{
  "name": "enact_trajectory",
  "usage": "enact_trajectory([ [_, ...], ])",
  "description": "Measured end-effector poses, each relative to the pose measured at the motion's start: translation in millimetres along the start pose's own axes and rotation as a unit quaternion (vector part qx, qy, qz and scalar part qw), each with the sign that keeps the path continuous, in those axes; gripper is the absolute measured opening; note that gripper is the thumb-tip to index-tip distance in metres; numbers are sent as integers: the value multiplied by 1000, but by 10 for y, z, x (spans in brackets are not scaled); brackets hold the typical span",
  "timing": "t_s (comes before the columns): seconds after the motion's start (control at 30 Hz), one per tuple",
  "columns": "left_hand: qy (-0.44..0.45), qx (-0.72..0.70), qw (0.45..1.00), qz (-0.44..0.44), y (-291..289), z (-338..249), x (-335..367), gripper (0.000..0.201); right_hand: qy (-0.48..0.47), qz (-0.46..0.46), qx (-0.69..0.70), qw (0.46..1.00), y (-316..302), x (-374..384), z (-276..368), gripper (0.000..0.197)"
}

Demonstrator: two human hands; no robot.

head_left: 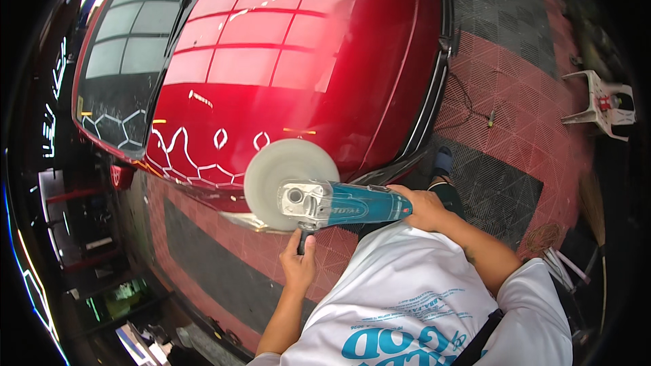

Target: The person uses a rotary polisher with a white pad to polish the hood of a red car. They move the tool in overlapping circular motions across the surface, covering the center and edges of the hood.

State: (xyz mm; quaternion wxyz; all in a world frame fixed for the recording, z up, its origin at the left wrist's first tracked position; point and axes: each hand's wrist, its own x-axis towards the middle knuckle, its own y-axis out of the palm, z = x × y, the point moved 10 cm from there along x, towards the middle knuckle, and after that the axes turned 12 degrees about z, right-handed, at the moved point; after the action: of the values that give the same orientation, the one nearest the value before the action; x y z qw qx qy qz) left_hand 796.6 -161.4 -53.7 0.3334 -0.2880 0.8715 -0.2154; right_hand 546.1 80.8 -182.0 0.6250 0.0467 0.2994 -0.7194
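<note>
Both my hands hold a teal and silver angle polisher (356, 205) at the near edge of a glossy red car hood (305, 105). My left hand (298, 261) is wrapped round the short black side handle under the metal head. My right hand (426, 209) grips the rear end of the teal body. A round whitish polishing pad (264, 176) is fitted to the head and overlaps the hood's near corner. Whether the pad presses on the paint, I cannot tell. Pale streaks lie on the hood among reflections of lights.
The windshield (129, 47) and a side mirror (122, 176) are at the left. Red and grey grated tiles (502, 95) cover the floor. A cable (468, 98) lies by the front bumper. A white plastic stool (593, 105) stands at the right, with a broom (593, 210) nearer me.
</note>
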Motion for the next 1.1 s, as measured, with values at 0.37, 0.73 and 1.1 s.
enact_trajectory([
  [0.37,183,101,976,67,1161,-2230,1247,50,82,-160,113,977,-1305,-227,-1180,74],
  [0.73,218,175,952,120,1929,-4027,3021,47,8,-188,122,974,-3486,168,-1732,58],
  [1.1,142,115,979,95,1329,-2244,1299,39,46,-125,83,988,-1621,-402,-1132,64],
])
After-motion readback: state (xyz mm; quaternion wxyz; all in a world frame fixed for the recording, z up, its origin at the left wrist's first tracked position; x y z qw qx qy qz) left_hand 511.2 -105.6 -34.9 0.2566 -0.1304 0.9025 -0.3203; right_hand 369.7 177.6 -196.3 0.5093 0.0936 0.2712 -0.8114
